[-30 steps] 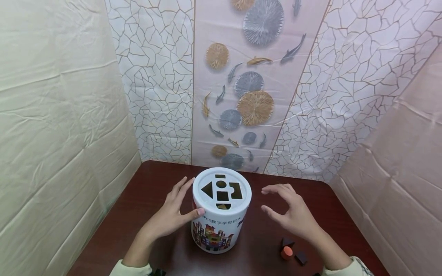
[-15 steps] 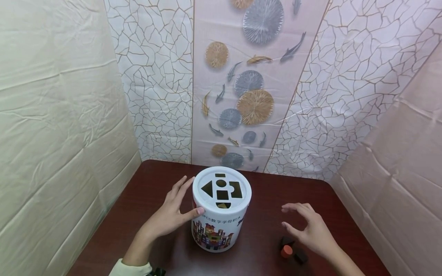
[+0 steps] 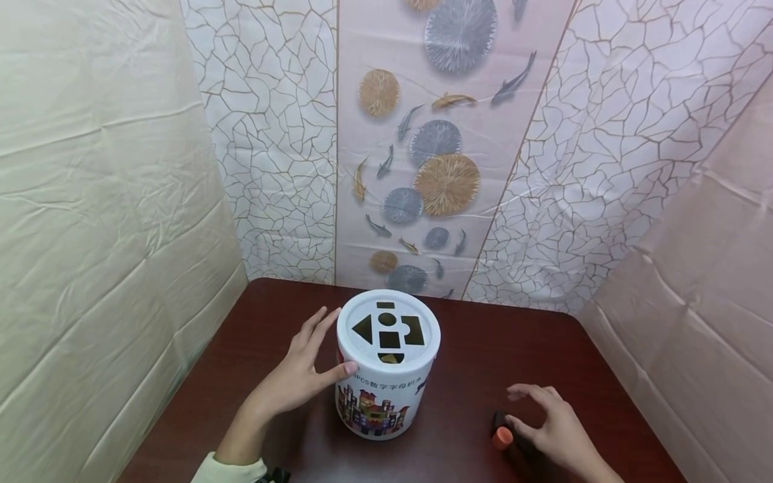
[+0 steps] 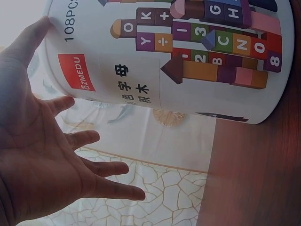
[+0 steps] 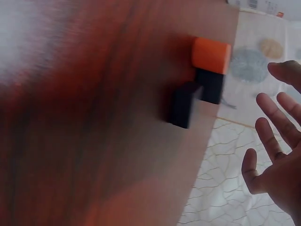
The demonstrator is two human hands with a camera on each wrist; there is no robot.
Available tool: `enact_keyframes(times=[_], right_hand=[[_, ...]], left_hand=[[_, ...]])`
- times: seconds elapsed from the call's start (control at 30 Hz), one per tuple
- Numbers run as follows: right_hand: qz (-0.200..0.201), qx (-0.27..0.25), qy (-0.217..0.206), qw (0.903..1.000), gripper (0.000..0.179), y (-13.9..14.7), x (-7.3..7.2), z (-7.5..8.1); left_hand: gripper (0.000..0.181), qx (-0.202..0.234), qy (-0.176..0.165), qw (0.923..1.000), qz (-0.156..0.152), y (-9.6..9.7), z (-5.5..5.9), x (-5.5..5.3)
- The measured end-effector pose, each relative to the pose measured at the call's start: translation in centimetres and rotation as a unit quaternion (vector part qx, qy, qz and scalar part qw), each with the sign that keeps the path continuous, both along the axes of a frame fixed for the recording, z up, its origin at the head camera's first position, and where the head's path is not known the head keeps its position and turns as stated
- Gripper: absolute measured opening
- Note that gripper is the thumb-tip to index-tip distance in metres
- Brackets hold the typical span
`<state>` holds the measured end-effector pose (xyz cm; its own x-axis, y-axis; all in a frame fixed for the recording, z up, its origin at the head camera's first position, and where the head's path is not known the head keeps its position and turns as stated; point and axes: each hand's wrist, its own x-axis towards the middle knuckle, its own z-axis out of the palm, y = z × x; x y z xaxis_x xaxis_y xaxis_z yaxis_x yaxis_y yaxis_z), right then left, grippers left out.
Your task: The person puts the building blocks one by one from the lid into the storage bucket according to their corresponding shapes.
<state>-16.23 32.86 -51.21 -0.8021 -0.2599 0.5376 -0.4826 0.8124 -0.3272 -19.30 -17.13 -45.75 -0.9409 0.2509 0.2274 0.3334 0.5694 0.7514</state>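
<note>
A white cylindrical toy-block bucket [image 3: 417, 396], printed with a picture of colored blocks, stands upright on the table. Its white lid [image 3: 365, 359] has several shaped holes. My left hand [image 3: 298, 376] rests at the bucket's left side, thumb and fingertips at the lid's rim, the fingers spread. To the right, my right hand [image 3: 555, 426] hovers beside the small blocks, fingers apart and holding nothing. Below its thumb lie an orange cylinder block [image 3: 502, 438] and a dark block [image 3: 498, 420]. The right wrist view also shows a second dark block [image 5: 181, 106], largely hidden by the hand in the head view.
The dark reddish-brown table [image 3: 465, 362] has rounded far corners. Behind it hangs a patterned cloth [image 3: 290, 168] with fish and round motifs. Plain cloth walls [image 3: 121, 235] close in the left and right sides.
My right hand has moved from beside the bucket rightward and down toward the small blocks. The left hand has stayed at the bucket, which has not moved.
</note>
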Motion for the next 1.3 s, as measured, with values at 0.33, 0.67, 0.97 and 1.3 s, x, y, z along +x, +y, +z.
enact_keyframes(times=[0.33, 0.67, 0.97, 1.3], right_hand=[[-0.083, 0.020, -0.160, 0.9834, 0.050, -0.6, -0.1, -1.8], [-0.112, 0.036, -0.221, 0.9681, 0.039, -1.9, -0.5, -2.1], [-0.068, 0.002, -0.156, 0.9854, 0.030, -2.3, -0.6, -2.0], [0.014, -0.006, 0.005, 0.9999, 0.047, -3.3, -0.6, 0.7]], left_hand=[[0.100, 0.001, -0.015, 0.9999, 0.003, 0.1, 0.0, 0.1], [0.101, -0.006, -0.007, 1.0000, 0.001, 0.0, 0.0, 0.0], [0.102, -0.006, -0.004, 1.0000, 0.000, -0.1, 0.0, 0.1], [0.102, -0.002, -0.009, 1.0000, -0.002, 0.0, 0.1, 0.2]])
